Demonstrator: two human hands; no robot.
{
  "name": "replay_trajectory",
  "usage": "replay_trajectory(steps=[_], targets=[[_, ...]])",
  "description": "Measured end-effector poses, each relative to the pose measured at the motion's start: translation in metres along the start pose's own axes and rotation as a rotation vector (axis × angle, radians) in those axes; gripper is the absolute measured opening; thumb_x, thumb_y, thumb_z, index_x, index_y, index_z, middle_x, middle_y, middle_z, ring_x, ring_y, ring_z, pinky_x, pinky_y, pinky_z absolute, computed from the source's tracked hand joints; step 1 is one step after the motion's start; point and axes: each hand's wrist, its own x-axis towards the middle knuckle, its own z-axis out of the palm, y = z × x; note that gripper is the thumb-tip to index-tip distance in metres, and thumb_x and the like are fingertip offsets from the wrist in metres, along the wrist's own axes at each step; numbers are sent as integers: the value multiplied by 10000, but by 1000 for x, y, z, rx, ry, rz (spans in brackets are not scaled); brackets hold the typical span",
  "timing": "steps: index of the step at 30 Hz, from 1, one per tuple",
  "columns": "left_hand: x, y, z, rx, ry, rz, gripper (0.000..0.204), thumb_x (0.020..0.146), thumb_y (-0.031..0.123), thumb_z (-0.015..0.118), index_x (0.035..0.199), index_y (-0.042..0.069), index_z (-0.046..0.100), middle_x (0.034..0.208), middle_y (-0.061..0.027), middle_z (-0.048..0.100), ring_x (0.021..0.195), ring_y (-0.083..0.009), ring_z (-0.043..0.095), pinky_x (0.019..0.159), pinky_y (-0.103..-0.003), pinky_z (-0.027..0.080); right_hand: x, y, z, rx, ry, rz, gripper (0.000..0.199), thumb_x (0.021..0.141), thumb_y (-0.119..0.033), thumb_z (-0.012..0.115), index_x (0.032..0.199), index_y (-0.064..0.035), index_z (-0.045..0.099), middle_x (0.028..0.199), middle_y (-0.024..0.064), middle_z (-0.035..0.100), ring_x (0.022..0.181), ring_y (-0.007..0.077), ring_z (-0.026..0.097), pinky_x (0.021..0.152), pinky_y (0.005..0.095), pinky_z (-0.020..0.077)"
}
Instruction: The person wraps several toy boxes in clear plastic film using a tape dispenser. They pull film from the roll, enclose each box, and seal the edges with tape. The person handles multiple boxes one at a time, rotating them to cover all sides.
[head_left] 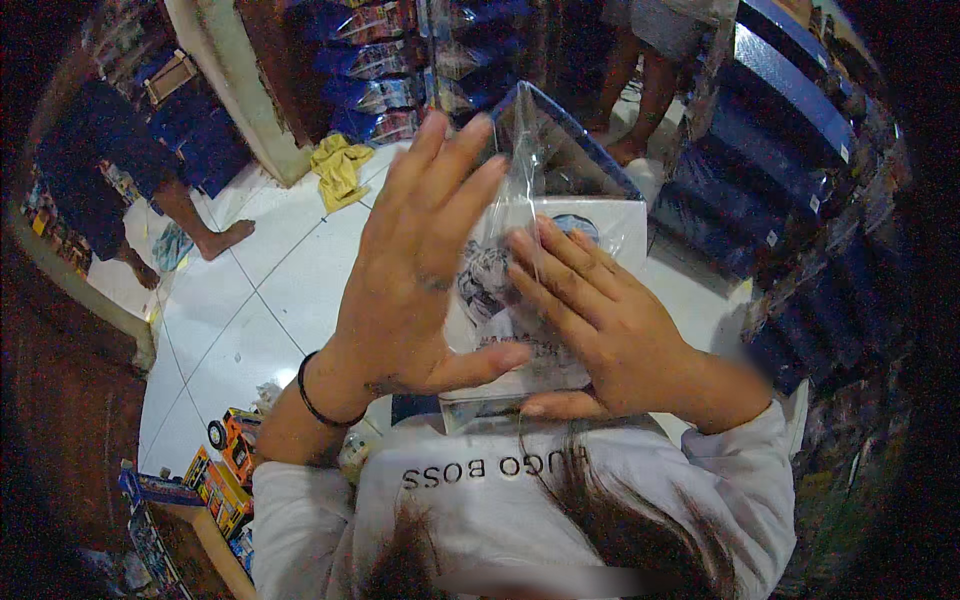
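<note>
In front of me lies a flat white package (625,225) with a grey printed picture, under clear plastic film (528,150). The film stands up in loose creases at its far end. A blue-edged panel (590,150) shows behind the film; whether it belongs to the same package I cannot tell. My right hand (600,330) lies over the printed face, fingers stretched out. Over the package's left side my left hand (410,260) is raised, fingers apart and slightly blurred, a dark band on the wrist. Nothing shows in either palm.
Blue packages are stacked at the back (375,70) and right (745,165). A yellow cloth (340,172) lies on the white tiled floor (250,300). An orange toy truck (238,440) and open carton (200,540) sit lower left. Two people stand nearby, legs visible.
</note>
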Motion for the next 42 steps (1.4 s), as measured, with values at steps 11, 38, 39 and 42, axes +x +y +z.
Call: replay_trajectory(steps=[11,38,39,42], targets=[[-12,78,30,124,-455,-331,1150,684,629,643,1450,-100,192,1533,-277,152,1438,-416,120,1167,-476,89,-184,121,105,-108,868,850,496,844,-170,658,1267,35,499,1279,219,541,1207,331,503,1066,407,337],[-5,58,62,211,-165,-315,972,657,476,731,1370,-80,376,1392,-241,413,1321,-359,370,1125,-451,255,80,21,-86,-303,-98,-224,656,754,-164,676,1343,-24,424,1257,161,550,1112,266,572,943,363,466],[-4,57,60,226,-152,-307,968,654,476,733,1366,-78,384,1378,-227,435,1313,-346,384,1117,-445,270,81,18,-88,-328,-118,-225,646,743,-158,679,1329,-30,439,1250,159,553,1106,268,575,938,364,468],[-4,58,54,283,-184,-300,969,641,473,743,1362,-74,396,1343,-194,474,1293,-325,409,1097,-430,300,72,18,-98,-380,-130,-198,617,713,-142,687,1288,-50,485,1227,155,563,1089,273,583,923,366,475]])
